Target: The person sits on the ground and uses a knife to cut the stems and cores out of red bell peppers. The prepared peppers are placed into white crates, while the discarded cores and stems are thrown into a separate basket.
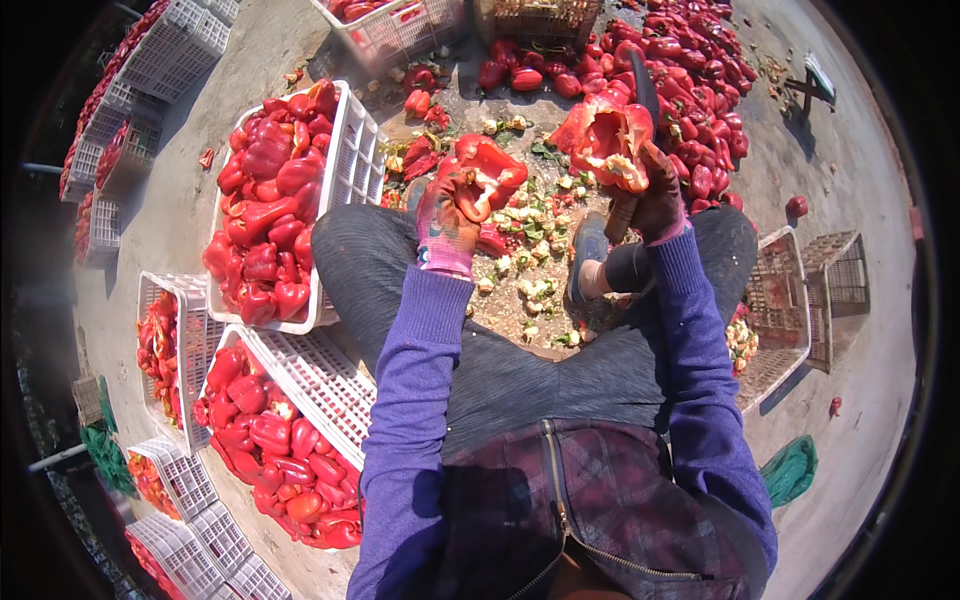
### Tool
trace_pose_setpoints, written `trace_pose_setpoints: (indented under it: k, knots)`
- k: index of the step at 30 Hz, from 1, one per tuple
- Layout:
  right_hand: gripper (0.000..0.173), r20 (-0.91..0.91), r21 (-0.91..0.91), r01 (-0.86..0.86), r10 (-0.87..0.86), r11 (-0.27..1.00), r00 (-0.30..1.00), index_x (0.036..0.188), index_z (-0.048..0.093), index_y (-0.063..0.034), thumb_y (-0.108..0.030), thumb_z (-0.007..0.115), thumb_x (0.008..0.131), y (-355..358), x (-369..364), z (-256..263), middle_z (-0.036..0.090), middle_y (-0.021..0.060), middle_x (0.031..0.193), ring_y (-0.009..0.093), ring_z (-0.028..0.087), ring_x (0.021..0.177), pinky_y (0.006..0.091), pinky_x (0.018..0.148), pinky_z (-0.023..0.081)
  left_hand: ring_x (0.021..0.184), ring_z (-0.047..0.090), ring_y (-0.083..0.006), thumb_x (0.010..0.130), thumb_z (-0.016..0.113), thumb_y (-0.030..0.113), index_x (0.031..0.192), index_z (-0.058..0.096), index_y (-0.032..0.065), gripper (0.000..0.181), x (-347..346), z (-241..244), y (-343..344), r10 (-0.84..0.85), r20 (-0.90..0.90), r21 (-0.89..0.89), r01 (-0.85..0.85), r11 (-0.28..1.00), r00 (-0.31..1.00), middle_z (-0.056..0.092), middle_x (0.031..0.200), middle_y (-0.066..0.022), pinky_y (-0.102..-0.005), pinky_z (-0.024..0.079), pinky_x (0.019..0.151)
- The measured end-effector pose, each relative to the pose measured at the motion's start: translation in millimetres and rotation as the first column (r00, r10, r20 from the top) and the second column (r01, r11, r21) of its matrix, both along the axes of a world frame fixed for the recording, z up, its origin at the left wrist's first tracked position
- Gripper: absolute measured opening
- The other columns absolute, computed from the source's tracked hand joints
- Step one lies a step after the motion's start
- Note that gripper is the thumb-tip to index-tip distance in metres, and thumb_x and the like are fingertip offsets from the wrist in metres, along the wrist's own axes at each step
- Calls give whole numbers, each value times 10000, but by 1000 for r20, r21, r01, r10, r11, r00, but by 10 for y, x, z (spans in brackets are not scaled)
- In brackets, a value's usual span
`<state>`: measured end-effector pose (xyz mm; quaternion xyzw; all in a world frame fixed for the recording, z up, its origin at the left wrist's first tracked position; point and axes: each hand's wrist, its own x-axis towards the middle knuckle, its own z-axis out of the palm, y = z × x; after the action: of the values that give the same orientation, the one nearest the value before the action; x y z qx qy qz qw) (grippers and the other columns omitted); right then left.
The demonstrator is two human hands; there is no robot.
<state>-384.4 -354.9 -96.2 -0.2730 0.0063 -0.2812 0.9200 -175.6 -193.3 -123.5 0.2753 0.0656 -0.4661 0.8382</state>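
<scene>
My left hand [448, 217], in a stained pink work glove, grips a cut-open piece of red bell pepper [501, 166] whose pale inner ribs show. In my right hand [660, 196], also gloved, are a knife and another opened red pepper piece [600, 133]. The knife's dark curved blade [643, 88] rises behind that pepper, and its wooden handle [619, 217] shows below my fingers. Both hands are raised over my parted knees, apart from each other. Beneath them the ground is strewn with cut-out pepper cores [536, 244] and green leaves.
A white plastic crate [352, 150] of red peppers stands left of my knee, with more filled crates [196, 352] behind it. Whole peppers [697, 97] are heaped ahead on the right. Beside my right leg, a crate [776, 330] lies tipped near some cores [741, 345].
</scene>
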Motion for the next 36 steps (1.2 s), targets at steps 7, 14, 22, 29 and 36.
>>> trace_pose_setpoints:
  k: [7, 14, 22, 29, 36]
  knots:
    - [457, -578, -369, -271, 8, 889, 816, 1133, 490, -6, -216, 658, 764, 249, 283, 547, 566, -4, 776, 57, 529, 623, 191, 557, 450, 1026, 539, -248, 915, 355, 195, 1150, 442, 8, 313, -283, 277, -59, -191, 66, -59, 195, 979, 979, 523, 1121, -145, -393, 460, 887]
    - [535, -645, -545, -315, -148, 777, 750, 1147, 493, -21, -301, 678, 731, 463, 472, 595, 567, -7, 796, 24, 479, 575, 161, 427, 336, 1050, 526, -221, 905, 427, 229, 1209, 410, 31, 363, -457, 535, 8, -160, 322, -99, 202, 974, 933, 497, 1177, -120, -348, 469, 877]
    - [375, -441, -587, 123, -443, 800, 780, 1190, 456, -21, -228, 466, 877, 629, 351, 716, 573, 105, 1097, -21, 316, 443, 134, 403, 254, 902, 563, -237, 727, 484, -28, 886, 515, -12, 163, -204, 563, 243, -23, -115, -274, -10, 962, 993, 559, 918, -116, -364, 505, 824]
    - [452, -427, -729, 19, -477, 684, 768, 1235, 415, 13, -274, 435, 887, 371, 67, 238, 619, 72, 958, 17, 330, 415, 164, 412, 277, 931, 503, -252, 601, 602, -9, 924, 515, 2, 335, 1272, 1112, 1625, -120, 974, -119, -887, 445, -191, 459, 1077, -122, -352, 401, 891]
    - [425, -611, -477, 20, -348, 879, 711, 1115, 500, -17, -324, 561, 827, 668, 377, 200, 600, 41, 912, -18, 274, 416, 140, 387, 188, 987, 460, -286, 537, 581, 23, 1072, 407, 30, 563, 2890, 1331, 2508, -177, 928, -355, -924, -144, -329, 444, 1059, -153, -383, 369, 909]
